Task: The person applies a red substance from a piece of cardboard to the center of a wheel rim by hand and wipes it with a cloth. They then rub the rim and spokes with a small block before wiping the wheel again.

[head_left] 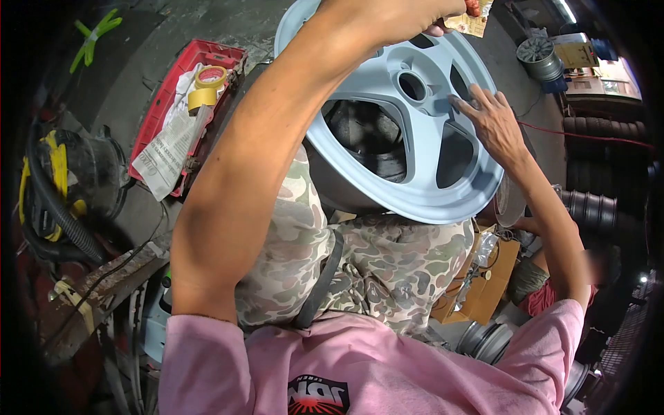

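A light blue-grey five-spoke car wheel rim (pixel 425 176) is tilted in front of my knees, with dark openings between its spokes. My left hand (pixel 415 15) reaches across its upper part, partly cut off by the top of the view. Its fingers are closed on a tan piece of sandpaper (pixel 470 24) with print on its back. On the right side of the rim rests my right hand (pixel 494 128). Its fingers are stretched out and apart, touching a spoke near the centre hole, and it holds nothing.
A red tray (pixel 149 114) at left holds yellow tape rolls (pixel 201 100) and newspaper (pixel 166 155). Beyond it stands a vacuum-like machine with a black hose (pixel 72 221). At right are a cardboard box (pixel 484 287), more rims (pixel 588 207) and a partly hidden person (pixel 539 283).
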Demonstrator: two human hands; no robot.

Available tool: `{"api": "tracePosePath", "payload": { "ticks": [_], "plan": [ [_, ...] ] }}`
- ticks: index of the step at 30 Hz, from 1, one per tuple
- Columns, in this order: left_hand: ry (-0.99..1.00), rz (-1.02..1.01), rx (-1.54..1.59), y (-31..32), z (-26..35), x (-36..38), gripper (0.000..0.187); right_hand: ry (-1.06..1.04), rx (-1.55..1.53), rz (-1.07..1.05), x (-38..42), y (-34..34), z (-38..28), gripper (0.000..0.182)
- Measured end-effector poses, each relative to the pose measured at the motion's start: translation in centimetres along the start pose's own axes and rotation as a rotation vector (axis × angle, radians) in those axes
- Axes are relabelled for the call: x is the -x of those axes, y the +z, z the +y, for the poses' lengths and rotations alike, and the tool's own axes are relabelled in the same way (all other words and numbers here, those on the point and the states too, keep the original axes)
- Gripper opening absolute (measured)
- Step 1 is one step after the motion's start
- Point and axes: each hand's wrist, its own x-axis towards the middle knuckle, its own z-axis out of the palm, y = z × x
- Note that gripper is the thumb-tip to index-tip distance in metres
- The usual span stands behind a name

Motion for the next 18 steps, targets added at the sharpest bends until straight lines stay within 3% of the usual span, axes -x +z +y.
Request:
{"api": "tracePosePath", "payload": {
  "ticks": [3, 9, 11, 15, 18],
  "plan": [
    [-0.062, -0.05, 0.031, -0.4, 0.7, 0.6, 0.017, 0.009, -0.026, -0.046, -2.2, 0.3, -0.9, 0.044],
    [-0.084, 0.04, -0.074, -0.2, 0.1, -0.1, 0.016, 0.002, 0.031, -0.073, -4.7, 0.9, -1.7, 0.035],
    [-0.077, 0.026, -0.068, -0.2, 0.2, 0.0, 0.016, 0.02, 0.061, -0.174, -5.1, 1.0, -2.1, 0.033],
    [0.008, -0.036, -0.013, -0.9, 0.3, 0.5, 0.016, 0.024, 0.067, -0.127, -5.1, 1.1, -2.2, 0.031],
    [-0.078, 0.02, -0.033, -0.4, 0.6, 0.2, 0.016, 0.005, 0.133, -0.157, -5.4, 0.9, -2.4, 0.028]
  ]
}}
